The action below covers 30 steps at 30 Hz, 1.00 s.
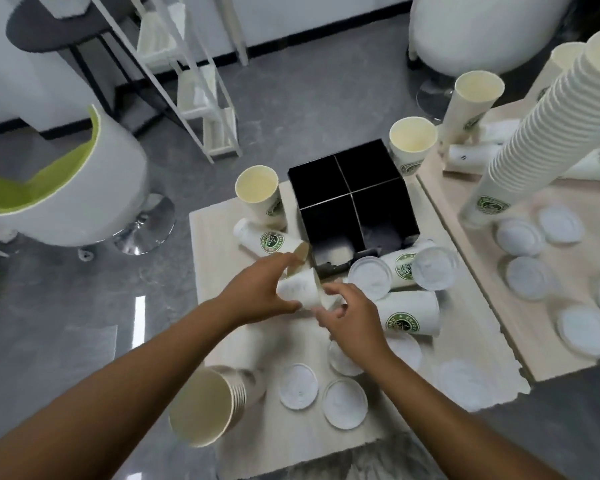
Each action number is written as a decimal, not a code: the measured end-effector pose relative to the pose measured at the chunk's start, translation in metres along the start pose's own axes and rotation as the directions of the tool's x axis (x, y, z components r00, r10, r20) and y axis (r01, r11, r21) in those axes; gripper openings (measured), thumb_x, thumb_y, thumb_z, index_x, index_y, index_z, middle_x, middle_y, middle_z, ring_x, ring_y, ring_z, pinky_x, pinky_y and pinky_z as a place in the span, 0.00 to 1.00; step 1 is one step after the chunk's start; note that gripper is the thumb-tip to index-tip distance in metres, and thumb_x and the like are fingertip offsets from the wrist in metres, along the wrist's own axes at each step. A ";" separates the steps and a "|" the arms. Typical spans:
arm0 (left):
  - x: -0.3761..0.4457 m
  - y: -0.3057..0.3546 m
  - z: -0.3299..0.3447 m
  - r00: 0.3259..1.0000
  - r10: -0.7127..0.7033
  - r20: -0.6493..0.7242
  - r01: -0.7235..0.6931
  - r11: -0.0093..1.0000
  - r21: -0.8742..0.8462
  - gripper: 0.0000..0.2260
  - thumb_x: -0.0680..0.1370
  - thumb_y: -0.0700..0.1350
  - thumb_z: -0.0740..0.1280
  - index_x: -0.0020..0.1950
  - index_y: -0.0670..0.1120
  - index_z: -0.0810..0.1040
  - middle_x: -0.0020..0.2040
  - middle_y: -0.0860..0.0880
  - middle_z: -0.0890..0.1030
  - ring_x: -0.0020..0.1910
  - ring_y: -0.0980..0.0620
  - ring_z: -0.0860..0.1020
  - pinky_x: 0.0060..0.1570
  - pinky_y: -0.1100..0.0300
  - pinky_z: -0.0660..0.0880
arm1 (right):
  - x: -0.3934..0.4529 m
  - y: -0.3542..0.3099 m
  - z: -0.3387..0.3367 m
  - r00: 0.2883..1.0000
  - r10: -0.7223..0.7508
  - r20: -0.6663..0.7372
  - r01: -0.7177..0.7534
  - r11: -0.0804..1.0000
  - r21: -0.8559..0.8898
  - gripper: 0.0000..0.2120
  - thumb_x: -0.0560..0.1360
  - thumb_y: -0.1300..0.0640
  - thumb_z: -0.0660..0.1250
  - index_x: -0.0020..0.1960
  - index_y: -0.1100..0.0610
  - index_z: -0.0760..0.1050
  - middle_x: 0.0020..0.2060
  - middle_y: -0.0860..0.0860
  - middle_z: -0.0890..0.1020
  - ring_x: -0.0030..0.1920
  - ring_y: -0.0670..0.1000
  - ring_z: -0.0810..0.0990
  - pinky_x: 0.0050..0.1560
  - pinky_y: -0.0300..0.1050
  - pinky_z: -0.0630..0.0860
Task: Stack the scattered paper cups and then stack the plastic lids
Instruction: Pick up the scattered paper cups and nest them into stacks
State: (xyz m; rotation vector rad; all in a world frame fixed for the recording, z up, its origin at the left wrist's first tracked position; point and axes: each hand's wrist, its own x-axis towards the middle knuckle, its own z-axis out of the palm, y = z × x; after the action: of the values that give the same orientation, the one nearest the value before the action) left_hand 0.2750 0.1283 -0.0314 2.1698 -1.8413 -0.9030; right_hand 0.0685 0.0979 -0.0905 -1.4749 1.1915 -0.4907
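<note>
Head view: we see the left hand [260, 289] curled round a white paper cup [297, 293] lying sideways above the near table [222, 223]. The right hand [352, 318] meets it from the other side, its fingers bent at a second cup [331, 301], mostly hidden; we cannot tell whether they truly clamp it.

Just beyond the hands stands a black box [352, 199], square, glossy, split by thin dividers into four compartments; the front ones open toward us, and what lies inside is too dim to name. Round it we note smooth white cups with green round logos: two upright ones [258, 195] [411, 147] showing cream interiors, and three lying on their sides [267, 237] [407, 311] [400, 268].

Flat round translucent plastic lids [298, 386] [344, 402] lie scattered on the pale wood-grain top. At the near left edge a short nested stack [205, 407] tilts toward us, its ribbed rims showing.

On the adjoining table [465, 271] to the right a tall stack of cups [534, 133] leans, with more lids [527, 277] beside it.
</note>
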 end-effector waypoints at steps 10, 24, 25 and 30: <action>0.025 -0.021 0.029 0.987 -0.117 0.114 0.110 0.992 0.068 0.35 0.71 0.51 0.80 0.75 0.48 0.70 0.69 0.49 0.77 0.67 0.48 0.75 0.64 0.49 0.74 | 0.029 0.007 0.024 0.987 0.134 0.084 -0.134 0.991 -0.003 0.06 0.80 0.61 0.70 0.57 0.60 0.79 0.49 0.52 0.81 0.29 0.51 0.85 0.24 0.48 0.77; -0.041 -0.010 -0.029 0.988 -0.147 -0.049 0.142 0.985 -0.103 0.38 0.69 0.50 0.82 0.76 0.50 0.71 0.71 0.56 0.76 0.68 0.57 0.73 0.66 0.66 0.70 | 0.007 -0.048 0.017 0.899 -0.405 0.168 0.437 0.861 -0.260 0.02 0.74 0.58 0.66 0.45 0.56 0.75 0.42 0.48 0.78 0.35 0.52 0.76 0.36 0.48 0.73; -0.051 -0.006 -0.038 0.985 -0.146 -0.093 0.132 0.982 -0.136 0.38 0.69 0.50 0.83 0.76 0.51 0.72 0.70 0.58 0.76 0.67 0.61 0.73 0.62 0.73 0.68 | 0.001 -0.059 0.015 0.838 -0.516 0.176 0.545 0.778 -0.314 0.05 0.75 0.55 0.63 0.46 0.56 0.75 0.43 0.49 0.78 0.34 0.53 0.76 0.33 0.48 0.73; -0.109 0.020 -0.070 0.936 -0.142 -0.323 0.048 0.959 -0.280 0.40 0.67 0.51 0.83 0.75 0.58 0.70 0.69 0.65 0.75 0.68 0.68 0.72 0.60 0.69 0.72 | -0.026 -0.116 0.006 0.558 -0.811 0.175 0.808 0.483 -0.339 0.05 0.77 0.56 0.62 0.48 0.56 0.75 0.43 0.49 0.77 0.31 0.51 0.75 0.28 0.43 0.73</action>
State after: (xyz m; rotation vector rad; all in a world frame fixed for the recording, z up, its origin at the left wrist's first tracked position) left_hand 0.2884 0.2075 0.0719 2.1006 -1.3768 -0.6902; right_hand 0.1089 0.1083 0.0211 -2.3931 0.4986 -0.9373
